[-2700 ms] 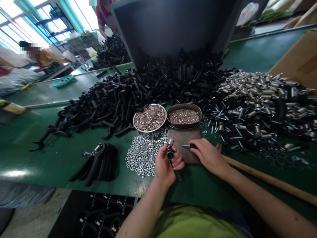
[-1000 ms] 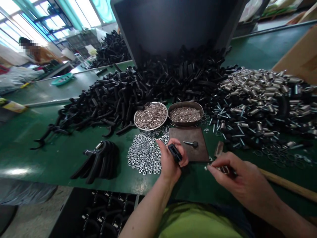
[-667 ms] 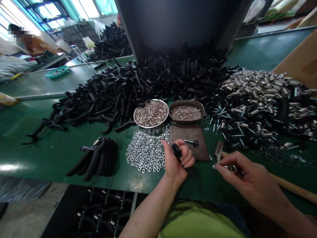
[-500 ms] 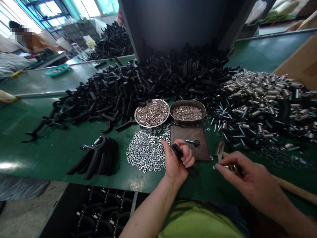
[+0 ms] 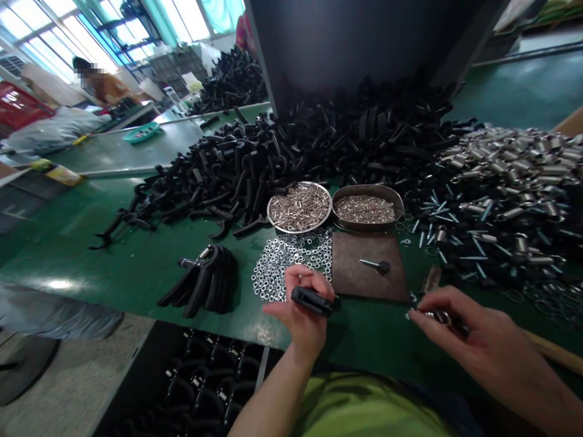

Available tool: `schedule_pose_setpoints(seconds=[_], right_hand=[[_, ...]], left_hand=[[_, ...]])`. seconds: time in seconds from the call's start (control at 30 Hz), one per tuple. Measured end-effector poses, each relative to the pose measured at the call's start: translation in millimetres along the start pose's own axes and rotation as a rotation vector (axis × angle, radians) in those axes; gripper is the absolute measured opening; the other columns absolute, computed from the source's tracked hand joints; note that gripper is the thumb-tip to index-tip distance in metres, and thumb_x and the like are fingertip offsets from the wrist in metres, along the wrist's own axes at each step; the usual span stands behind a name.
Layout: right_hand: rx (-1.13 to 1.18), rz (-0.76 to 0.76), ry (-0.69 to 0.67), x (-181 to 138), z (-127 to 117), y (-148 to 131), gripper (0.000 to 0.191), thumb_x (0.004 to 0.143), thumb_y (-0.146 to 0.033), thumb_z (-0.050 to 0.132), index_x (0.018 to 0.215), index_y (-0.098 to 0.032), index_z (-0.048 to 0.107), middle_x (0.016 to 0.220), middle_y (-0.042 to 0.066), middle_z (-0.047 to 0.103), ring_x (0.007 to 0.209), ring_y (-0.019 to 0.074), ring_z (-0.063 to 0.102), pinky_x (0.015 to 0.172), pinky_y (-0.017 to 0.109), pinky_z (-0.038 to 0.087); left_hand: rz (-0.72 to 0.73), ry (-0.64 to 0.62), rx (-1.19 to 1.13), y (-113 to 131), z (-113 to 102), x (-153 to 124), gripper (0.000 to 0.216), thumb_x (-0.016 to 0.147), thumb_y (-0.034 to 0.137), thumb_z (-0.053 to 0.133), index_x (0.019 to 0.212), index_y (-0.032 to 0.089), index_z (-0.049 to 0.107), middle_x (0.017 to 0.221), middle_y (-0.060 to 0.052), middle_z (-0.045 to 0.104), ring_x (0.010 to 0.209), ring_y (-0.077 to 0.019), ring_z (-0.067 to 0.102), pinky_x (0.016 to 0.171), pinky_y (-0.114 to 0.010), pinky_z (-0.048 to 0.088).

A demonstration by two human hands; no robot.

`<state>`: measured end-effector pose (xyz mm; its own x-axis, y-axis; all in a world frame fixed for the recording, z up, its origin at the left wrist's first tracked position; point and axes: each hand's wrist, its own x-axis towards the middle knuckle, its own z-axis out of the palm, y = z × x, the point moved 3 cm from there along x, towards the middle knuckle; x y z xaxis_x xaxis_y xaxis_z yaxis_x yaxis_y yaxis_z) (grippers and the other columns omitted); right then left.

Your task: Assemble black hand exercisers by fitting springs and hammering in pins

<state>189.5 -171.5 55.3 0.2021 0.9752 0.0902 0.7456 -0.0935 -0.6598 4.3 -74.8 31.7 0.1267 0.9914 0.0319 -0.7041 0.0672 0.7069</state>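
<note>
My left hand (image 5: pixel 304 334) is closed around a black plastic handle piece (image 5: pixel 313 301), whose slotted end points toward me. To the right, the fingers of my right hand (image 5: pixel 487 346) pinch a shiny metal spring (image 5: pixel 441 317); a dark part behind it is mostly hidden in the palm. Small silver metal shows at the fingertips. Between and beyond the hands, a black-headed bolt (image 5: pixel 381 266) lies on a brown square plate (image 5: pixel 350 282). Under and beside my right hand rests a hammer (image 5: pixel 553 352) with a wooden handle. Loose nuts (image 5: pixel 276 270) are spread just behind my left hand.
A round dish (image 5: pixel 298 232) of metal pins and an oval tin (image 5: pixel 368 227) of small parts stand behind the plate. Black handles (image 5: pixel 237 158) are heaped at the back, springs (image 5: pixel 523 158) and bolts at right. Several grouped black handles (image 5: pixel 214 282) sit left. A person (image 5: pixel 112 88) is far left.
My left hand has turned, so the black handle piece now lies more level with its slotted end toward me. My right hand keeps its pinch. The whole view has shifted, moving the table rightward.
</note>
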Motion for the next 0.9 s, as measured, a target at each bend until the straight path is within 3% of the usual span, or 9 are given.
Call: schedule_pose_setpoints(seconds=[0.37, 0.53, 0.63, 0.8, 0.9], right_hand=[[0.008, 0.02, -0.035, -1, 3, 2, 0.025, 0.081, -0.048, 0.055, 0.076, -0.024, 0.057, 0.054, -0.003, 0.058, 0.039, 0.0119, 0.051, 0.037, 0.023, 0.039], [0.046, 0.07, -0.048, -1, -3, -2, 0.023, 0.082, -0.046, 0.054, 0.077, -0.023, 0.057, 0.055, -0.003, 0.057, 0.043, 0.0125, 0.051, 0.04, 0.023, 0.039], [0.083, 0.11, -0.043, 1, -10, -8, 0.022, 0.085, -0.042, 0.051, 0.078, -0.022, 0.057, 0.06, -0.002, 0.057, 0.05, 0.0129, 0.052, 0.047, 0.023, 0.041], [0.138, 0.14, -0.041, 3, -15, -12, 0.02, 0.086, -0.038, 0.049, 0.078, -0.022, 0.056, 0.067, -0.002, 0.057, 0.06, 0.0132, 0.053, 0.054, 0.024, 0.042], [0.158, 0.156, -0.022, 2, -17, -10, 0.019, 0.086, -0.038, 0.049, 0.079, -0.022, 0.055, 0.069, -0.001, 0.057, 0.062, 0.0135, 0.053, 0.055, 0.024, 0.041]], left_hand=[[0.102, -0.056, 0.029, 1, -2, -7, 0.065, 0.059, 0.083, 0.047, 0.084, 0.024, 0.057, 0.049, 0.004, 0.042, 0.046, -0.0107, 0.035, 0.048, -0.024, 0.033], [0.044, -0.139, -0.044, -3, 4, -7, 0.068, 0.063, 0.085, 0.038, 0.087, 0.024, 0.056, 0.048, 0.005, 0.039, 0.044, -0.0099, 0.032, 0.046, -0.023, 0.032], [-0.031, -0.213, -0.103, -12, 6, -8, 0.067, 0.063, 0.082, 0.045, 0.093, 0.023, 0.057, 0.049, 0.006, 0.036, 0.043, -0.0081, 0.029, 0.043, -0.021, 0.03], [-0.346, -0.235, -0.149, -42, 3, -15, 0.065, 0.055, 0.046, 0.082, 0.111, 0.024, 0.057, 0.071, 0.004, 0.049, 0.049, -0.0033, 0.032, 0.04, -0.014, 0.028], [-0.492, -0.237, 0.011, -58, 3, -24, 0.056, 0.053, 0.022, 0.085, 0.105, 0.022, 0.064, 0.089, 0.001, 0.057, 0.057, -0.002, 0.04, 0.047, -0.012, 0.035]])
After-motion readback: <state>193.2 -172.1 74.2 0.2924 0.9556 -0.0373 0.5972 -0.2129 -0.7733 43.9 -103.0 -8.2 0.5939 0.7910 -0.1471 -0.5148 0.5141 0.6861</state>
